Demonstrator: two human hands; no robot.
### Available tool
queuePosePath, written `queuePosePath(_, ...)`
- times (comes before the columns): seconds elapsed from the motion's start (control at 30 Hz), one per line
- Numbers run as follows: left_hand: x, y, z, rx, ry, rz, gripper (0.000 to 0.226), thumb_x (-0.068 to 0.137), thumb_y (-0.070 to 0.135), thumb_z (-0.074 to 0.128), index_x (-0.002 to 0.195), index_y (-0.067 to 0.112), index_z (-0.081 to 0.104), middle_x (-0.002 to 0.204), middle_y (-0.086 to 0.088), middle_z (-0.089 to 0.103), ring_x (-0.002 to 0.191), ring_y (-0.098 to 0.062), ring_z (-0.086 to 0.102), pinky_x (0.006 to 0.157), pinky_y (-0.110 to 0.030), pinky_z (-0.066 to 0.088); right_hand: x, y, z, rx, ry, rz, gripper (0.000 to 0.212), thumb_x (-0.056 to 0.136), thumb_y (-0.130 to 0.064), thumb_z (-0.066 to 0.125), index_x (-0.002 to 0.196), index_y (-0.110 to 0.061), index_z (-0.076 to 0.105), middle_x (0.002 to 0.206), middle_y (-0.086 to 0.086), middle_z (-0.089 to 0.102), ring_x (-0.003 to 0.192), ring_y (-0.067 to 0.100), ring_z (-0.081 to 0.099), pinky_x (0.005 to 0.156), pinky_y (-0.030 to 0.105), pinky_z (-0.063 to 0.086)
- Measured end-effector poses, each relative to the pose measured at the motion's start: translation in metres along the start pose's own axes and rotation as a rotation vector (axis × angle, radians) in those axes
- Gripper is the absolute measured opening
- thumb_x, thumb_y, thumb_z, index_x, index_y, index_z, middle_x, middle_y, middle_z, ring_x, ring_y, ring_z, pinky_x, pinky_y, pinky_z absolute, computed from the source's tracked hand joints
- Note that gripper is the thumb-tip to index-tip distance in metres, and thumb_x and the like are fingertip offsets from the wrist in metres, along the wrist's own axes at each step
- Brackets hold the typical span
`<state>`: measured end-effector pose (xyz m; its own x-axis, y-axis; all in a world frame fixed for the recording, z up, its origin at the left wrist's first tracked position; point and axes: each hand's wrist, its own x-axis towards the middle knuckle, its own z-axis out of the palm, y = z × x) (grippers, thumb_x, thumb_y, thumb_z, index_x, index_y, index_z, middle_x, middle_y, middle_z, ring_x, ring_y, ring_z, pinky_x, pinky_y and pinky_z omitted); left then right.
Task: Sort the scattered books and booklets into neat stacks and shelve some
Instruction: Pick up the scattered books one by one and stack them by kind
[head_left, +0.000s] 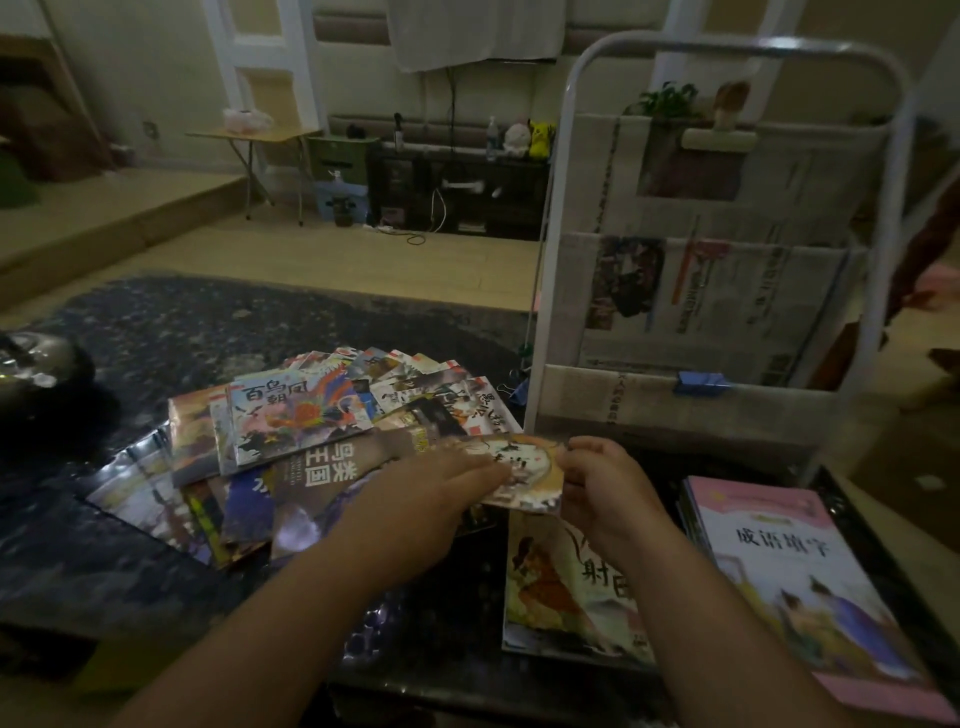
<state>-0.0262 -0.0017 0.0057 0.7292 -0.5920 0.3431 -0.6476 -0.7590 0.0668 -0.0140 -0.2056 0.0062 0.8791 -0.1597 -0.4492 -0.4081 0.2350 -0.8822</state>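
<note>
Both hands hold one small picture booklet (530, 475) just above the dark table (208, 332). My left hand (431, 493) lies on its left part and my right hand (605, 480) pinches its right edge. Left of it spreads a loose pile of scattered booklets (311, 426), overlapping at odd angles. Under my right wrist lies a stack topped by a pale illustrated booklet (561, 587). At the far right sits a stack with a pink-covered book (800, 577) on top.
A white metal-framed rack (727, 249) with cloth pockets holding newspapers stands right behind the table's right end. A blue binder clip (698, 383) grips its lowest pocket. A dark round object (36, 364) sits at the table's left edge. Wooden floor and low furniture lie beyond.
</note>
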Motion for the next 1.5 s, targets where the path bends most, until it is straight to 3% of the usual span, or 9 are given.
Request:
queuePosePath(0.17, 0.006, 0.009, 0.009, -0.062, -0.187, -0.046, 0.056, 0.098, 0.022, 0.046, 0.149, 0.038, 0.03, 0.157, 0.012, 0.028, 0.142, -0.015, 0.028, 0.113, -0.035, 0.024, 0.007, -0.004, -0.02, -0.114, 0.072, -0.011, 0.031, 0.087, 0.014, 0.048, 0.1, -0.01, 0.062, 0.113, 0.02, 0.06, 0.098, 0.036, 0.065, 0.081, 0.051, 0.059)
queuePosePath(0.37, 0.011, -0.013, 0.024, -0.113, -0.314, -0.306, 0.072, 0.087, 0.016, 0.065, 0.148, 0.037, 0.034, 0.155, 0.007, 0.032, 0.135, -0.018, 0.04, 0.106, -0.032, 0.038, 0.008, -0.007, -0.039, -0.248, 0.194, -0.046, 0.035, 0.087, 0.011, 0.049, 0.099, -0.019, 0.064, 0.106, 0.012, 0.06, 0.094, 0.032, 0.066, 0.081, 0.053, 0.058)
queuePosePath(0.53, 0.018, -0.004, 0.032, -0.64, -0.407, -0.566, 0.059, 0.089, 0.017, 0.063, 0.141, 0.036, 0.045, 0.144, 0.002, 0.05, 0.125, -0.016, 0.051, 0.1, -0.025, 0.043, 0.003, -0.014, -0.052, -0.475, 0.252, -0.12, 0.033, 0.09, 0.006, 0.048, 0.104, -0.019, 0.063, 0.099, 0.0, 0.057, 0.093, 0.024, 0.06, 0.068, 0.037, 0.055)
queuePosePath(0.6, 0.021, 0.001, 0.029, -1.016, -0.394, -0.686, 0.06, 0.085, -0.001, 0.057, 0.138, 0.026, 0.051, 0.136, -0.004, 0.057, 0.118, -0.021, 0.058, 0.091, -0.029, 0.049, 0.002, -0.014, -0.056, -0.573, 0.27, -0.148, 0.029, 0.092, 0.002, 0.046, 0.102, -0.02, 0.062, 0.098, -0.003, 0.054, 0.096, 0.022, 0.057, 0.077, 0.038, 0.053)
queuePosePath(0.7, 0.026, 0.014, 0.027, -1.508, -0.237, -0.946, 0.05, 0.083, -0.018, 0.042, 0.12, 0.009, 0.062, 0.117, -0.017, 0.065, 0.1, -0.029, 0.067, 0.071, -0.03, 0.057, 0.005, -0.013, -0.061, -0.679, 0.249, -0.178, 0.023, 0.096, -0.005, 0.045, 0.101, -0.021, 0.061, 0.091, -0.007, 0.048, 0.087, 0.015, 0.049, 0.064, 0.029, 0.042)
queuePosePath(0.83, 0.022, 0.023, 0.04, -1.301, -0.094, -1.002, 0.023, 0.092, -0.006, 0.054, 0.103, 0.007, 0.067, 0.103, -0.014, 0.071, 0.079, -0.019, 0.069, 0.06, -0.022, 0.053, 0.007, -0.008, -0.063, -0.817, 0.196, -0.174, 0.02, 0.096, -0.007, 0.047, 0.102, -0.02, 0.06, 0.097, -0.004, 0.049, 0.085, 0.012, 0.046, 0.062, 0.028, 0.039)
queuePosePath(1.03, 0.018, 0.032, 0.06, -1.066, -0.095, -0.96, 0.022, 0.085, -0.005, 0.065, 0.098, 0.012, 0.067, 0.086, -0.005, 0.067, 0.073, -0.017, 0.067, 0.07, -0.032, 0.059, 0.01, -0.002, -0.064, -1.088, 0.177, -0.075, 0.027, 0.095, -0.012, 0.05, 0.121, -0.017, 0.058, 0.131, 0.011, 0.049, 0.115, 0.028, 0.051, 0.095, 0.036, 0.044)
queuePosePath(1.23, 0.019, 0.038, 0.072, -0.981, -0.19, -0.923, 0.02, 0.087, 0.003, 0.066, 0.097, 0.019, 0.07, 0.093, 0.001, 0.069, 0.082, -0.013, 0.068, 0.073, -0.025, 0.057, 0.012, 0.002, -0.062, -1.284, 0.149, 0.097, 0.027, 0.089, -0.01, 0.058, 0.115, -0.003, 0.064, 0.108, 0.014, 0.063, 0.101, 0.029, 0.06, 0.076, 0.031, 0.047)
queuePosePath(1.5, 0.02, 0.038, 0.077, -0.745, -0.289, -0.774, 0.038, 0.081, 0.007, 0.072, 0.116, 0.022, 0.068, 0.101, 0.01, 0.065, 0.095, -0.007, 0.061, 0.086, -0.023, 0.052, 0.014, 0.005, -0.058, -1.385, 0.117, 0.2, 0.041, 0.091, -0.014, 0.059, 0.129, 0.001, 0.054, 0.125, 0.017, 0.058, 0.109, 0.029, 0.059, 0.082, 0.031, 0.049)
